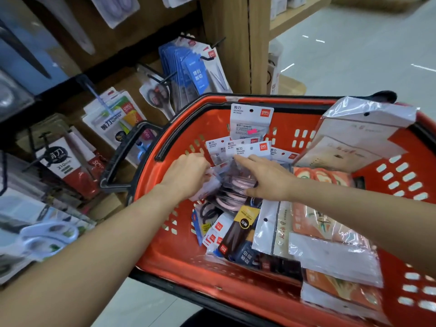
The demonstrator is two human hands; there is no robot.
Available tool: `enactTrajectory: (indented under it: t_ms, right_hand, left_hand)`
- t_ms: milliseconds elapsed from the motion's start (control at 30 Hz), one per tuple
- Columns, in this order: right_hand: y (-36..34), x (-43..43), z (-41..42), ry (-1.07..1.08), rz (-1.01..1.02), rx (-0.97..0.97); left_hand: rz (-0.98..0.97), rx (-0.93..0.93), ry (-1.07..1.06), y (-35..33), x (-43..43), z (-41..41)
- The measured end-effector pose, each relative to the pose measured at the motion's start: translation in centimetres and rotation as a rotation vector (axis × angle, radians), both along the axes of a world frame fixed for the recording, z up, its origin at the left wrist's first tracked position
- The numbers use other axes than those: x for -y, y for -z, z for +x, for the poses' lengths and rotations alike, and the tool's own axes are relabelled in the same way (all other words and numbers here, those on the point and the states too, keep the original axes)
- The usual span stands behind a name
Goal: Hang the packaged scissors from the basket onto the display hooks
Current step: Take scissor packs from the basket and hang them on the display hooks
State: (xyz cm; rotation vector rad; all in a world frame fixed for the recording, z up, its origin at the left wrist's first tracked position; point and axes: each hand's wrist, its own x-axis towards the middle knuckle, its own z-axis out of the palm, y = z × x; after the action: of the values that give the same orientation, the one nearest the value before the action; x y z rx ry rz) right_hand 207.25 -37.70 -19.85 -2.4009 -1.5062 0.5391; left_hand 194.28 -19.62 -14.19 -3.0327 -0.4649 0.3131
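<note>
Both of us... no, both our hands are down in the red basket [212,119] in front of the shelf [236,43]. Our left hand [186,175] curls its fingers round one edge of a bundle of packs of scissors [238,182] with pink handles. Our right hand [266,178] pinches the same bundle from the other side, forefinger stretched over the top card, thumb lower down. Black hooks [213,46] jut from the shelf beyond the basket, some carrying blue packs [188,67].
</note>
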Motion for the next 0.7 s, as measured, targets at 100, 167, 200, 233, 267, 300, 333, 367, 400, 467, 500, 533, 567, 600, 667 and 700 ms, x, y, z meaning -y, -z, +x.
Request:
enactTrajectory:
  t_ms: [100, 167, 200, 233, 267, 300, 333, 367, 400, 467, 500, 533, 567, 600, 667, 700]
  right_hand:
    - [0.3, -0.3, 0.1, 0.057, 0.065, -0.178]
    - [0.2, -0.3, -0.4, 0.087, 0.13, -0.311]
    - [0.0, -0.3, -0.7, 0.086, 0.176, -0.375]
    - [-0.3, -0.4, -1.1, 0.073, 0.221, -0.426]
    - [-0.6, -0.5, -1.6, 0.052, 0.261, -0.46]
    - [-0.8, -0.7, -2.0, 0.03, 0.298, -0.483]
    - [-0.9, -0.9, -2.4, 0.012, 0.336, -0.502]
    - [-1.1, -1.0, -2.9, 0.01, 0.372, -0.52]
    - [-1.3, -1.2, -3.3, 0.028, 0.411, -0.534]
    - [-1.8, -1.4, -4.0, 0.114, 0.505, -0.548]
    - [-2.2, -1.4, -4.3, 0.173, 0.564, -0.553]
    - [-2.5, -1.3, -4.4, 0.232, 0.629, -0.551]
    - [-2.9, -1.3, -4.4, 0.28, 0.69, -0.537]
    - [-3.2, -1.3, -4.3, 0.313, 0.741, -0.517]
    - [-3.8, -1.2, -3.8, 0.343, 0.803, -0.481]
    - [-4.1, -1.2, -3.7, 0.344, 0.823, -0.454]
  left_hand:
    - [-0.118, 0.128, -0.098, -0.5, 0.0, -0.1]
    - [-0.174, 0.224, -0.166, -1.1, 0.2, -0.5]
    - [-0.205, 0.259, -0.213, -1.6, 0.4, -0.8]
    - [-0.257, 0.299, -0.262, -2.1, 0.6, -1.0]
    - [-0.324, 0.351, -0.322, -2.7, 0.8, -1.1]
    - [-0.405, 0.423, -0.396, -3.2, 0.8, -1.0]
    - [-0.525, 0.514, -0.488, -4.1, 0.8, -0.8]
    - [-0.662, 0.611, -0.577, -4.9, 0.7, -0.6]
    - [-0.808, 0.692, -0.659, -5.7, 0.8, -0.2]
    - [-1.066, 0.779, -0.797, -7.1, 1.1, 0.6]
    - [-1.165, 0.793, -0.859, -7.7, 1.4, 0.9]
    - [-1.247, 0.802, -0.919, -8.4, 1.8, 1.2]
    - [-1.326, 0.804, -0.968, -9.0, 2.1, 1.4]
    - [-1.401, 0.8, -1.009, -9.5, 2.1, 1.5]
    - [-1.533, 0.774, -1.057, -10.2, 1.9, 1.7]
    - [-1.576, 0.746, -1.072, -10.5, 1.8, 1.7]
